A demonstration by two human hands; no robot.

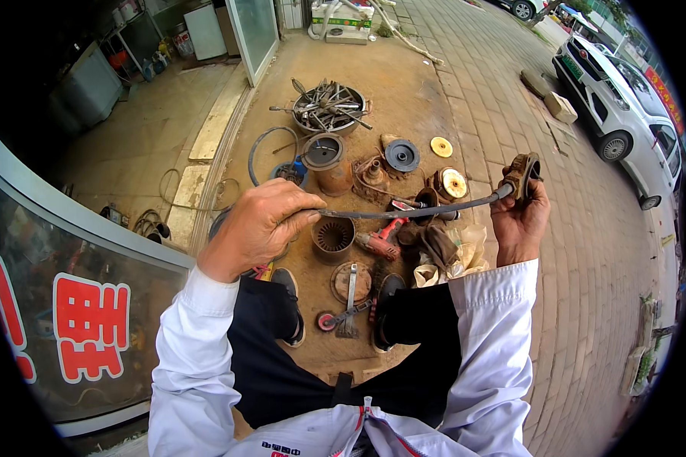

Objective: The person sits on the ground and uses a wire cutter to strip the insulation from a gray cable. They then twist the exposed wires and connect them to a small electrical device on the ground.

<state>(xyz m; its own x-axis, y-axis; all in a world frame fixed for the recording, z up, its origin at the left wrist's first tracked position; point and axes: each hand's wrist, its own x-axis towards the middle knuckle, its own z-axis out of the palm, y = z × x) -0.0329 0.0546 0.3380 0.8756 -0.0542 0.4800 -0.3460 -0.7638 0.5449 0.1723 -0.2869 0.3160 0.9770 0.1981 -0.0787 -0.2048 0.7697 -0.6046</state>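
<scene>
Between my hands a black cable (404, 213) is stretched, sagging slightly. My left hand (263, 225) pinches it near its left part. In my right hand (522, 221) is a rusty metal housing (520, 175), and the cable runs into it through a grey fitting. Below the cable, on the ground, lie a red power tool (381, 240) and a ribbed cylindrical motor stator (333, 238). Nearer my feet is a round rusty plate (351, 282) with a metal strip across it. A brown cloth or glove (440, 245) rests beside a cream bag (471, 251).
A basin (331, 126) full of metal tools stands farther off. Before it are a hollow rusty cylinder (333, 171), a dark pulley-like disc (402, 155) and a yellow ring (441, 147). A glass door (91, 335) is at left; a white car (621, 99) is parked at right.
</scene>
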